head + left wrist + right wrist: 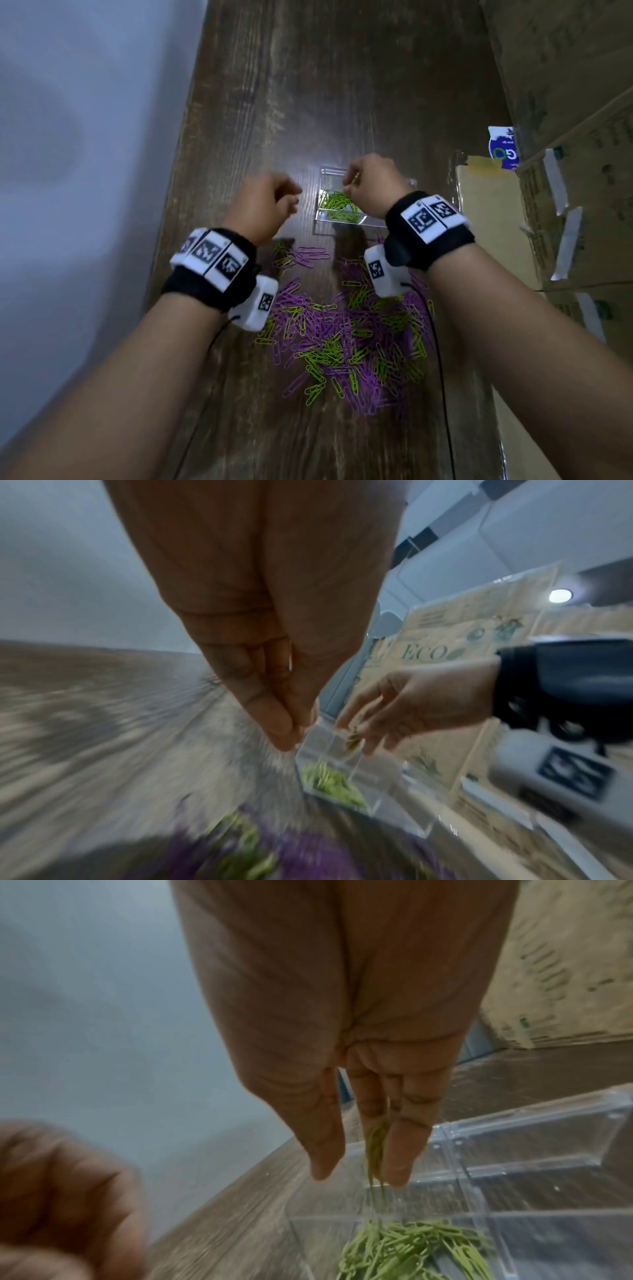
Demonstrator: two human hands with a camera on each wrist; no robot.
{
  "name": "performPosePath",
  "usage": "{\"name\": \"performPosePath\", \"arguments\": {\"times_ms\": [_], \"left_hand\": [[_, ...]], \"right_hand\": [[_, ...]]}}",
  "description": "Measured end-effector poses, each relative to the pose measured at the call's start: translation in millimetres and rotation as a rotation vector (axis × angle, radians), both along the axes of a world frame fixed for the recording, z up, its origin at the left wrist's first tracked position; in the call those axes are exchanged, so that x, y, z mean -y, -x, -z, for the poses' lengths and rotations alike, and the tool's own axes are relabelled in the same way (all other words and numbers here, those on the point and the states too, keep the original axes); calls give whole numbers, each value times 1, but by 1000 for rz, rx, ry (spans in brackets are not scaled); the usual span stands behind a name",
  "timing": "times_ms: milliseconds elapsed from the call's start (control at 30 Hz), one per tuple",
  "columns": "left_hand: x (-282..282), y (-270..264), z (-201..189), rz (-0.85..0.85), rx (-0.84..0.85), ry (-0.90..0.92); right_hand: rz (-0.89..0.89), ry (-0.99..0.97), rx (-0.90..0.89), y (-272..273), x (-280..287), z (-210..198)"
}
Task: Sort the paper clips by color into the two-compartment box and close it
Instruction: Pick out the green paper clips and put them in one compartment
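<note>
A clear two-compartment box (342,224) lies open on the wooden table, its lid (534,1123) folded back. Green paper clips (411,1250) fill its left compartment; the right compartment (555,1204) looks bare. My right hand (349,185) hovers over the left compartment, fingers pointing down and pinching a few green clips (375,1150) that dangle from them. My left hand (291,202) is in the air just left of the box, fingertips (274,723) drawn together with no clip showing between them. A mixed pile of purple and green clips (349,335) lies nearer to me.
Cardboard cartons (565,102) line the right side of the table, with a flat brown box (493,222) next to the clear box. A pale wall (85,137) runs along the table's left edge. A thin black cable (442,377) trails over the pile's right side.
</note>
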State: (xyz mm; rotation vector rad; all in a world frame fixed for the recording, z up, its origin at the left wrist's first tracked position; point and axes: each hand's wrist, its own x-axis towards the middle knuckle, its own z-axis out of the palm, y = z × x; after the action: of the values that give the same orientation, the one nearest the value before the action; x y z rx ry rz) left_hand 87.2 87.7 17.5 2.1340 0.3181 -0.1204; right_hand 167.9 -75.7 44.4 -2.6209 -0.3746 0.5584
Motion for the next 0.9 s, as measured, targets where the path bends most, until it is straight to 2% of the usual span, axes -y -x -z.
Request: {"name": "performPosePath", "arguments": {"times_ms": [100, 233, 300, 367, 467, 600, 700, 800, 900], "left_hand": [[-8, 43, 16, 68, -125, -107], [-13, 93, 34, 133, -248, -110], [-12, 112, 41, 230, -216, -135], [-7, 125, 45, 360, -201, -200], [2, 131, 50, 442, -180, -317], [6, 119, 59, 384, -134, -303], [8, 107, 65, 344, -107, -266], [9, 101, 68, 306, -43, -220], [12, 107, 60, 325, 62, -341]], "right_hand": [[-141, 82, -32, 6, -12, 3], [-204, 18, 128, 37, -5, 11], [-268, -27, 31, 64, 3, 19], [-382, 9, -90, 95, 11, 30], [-486, 68, -114, 137, 22, 44], [-417, 126, -64, 157, 31, 63], [-289, 13, -81, 150, 43, 77], [-198, -60, -19, 142, 57, 86], [-153, -111, 78, 145, 69, 83]]}}
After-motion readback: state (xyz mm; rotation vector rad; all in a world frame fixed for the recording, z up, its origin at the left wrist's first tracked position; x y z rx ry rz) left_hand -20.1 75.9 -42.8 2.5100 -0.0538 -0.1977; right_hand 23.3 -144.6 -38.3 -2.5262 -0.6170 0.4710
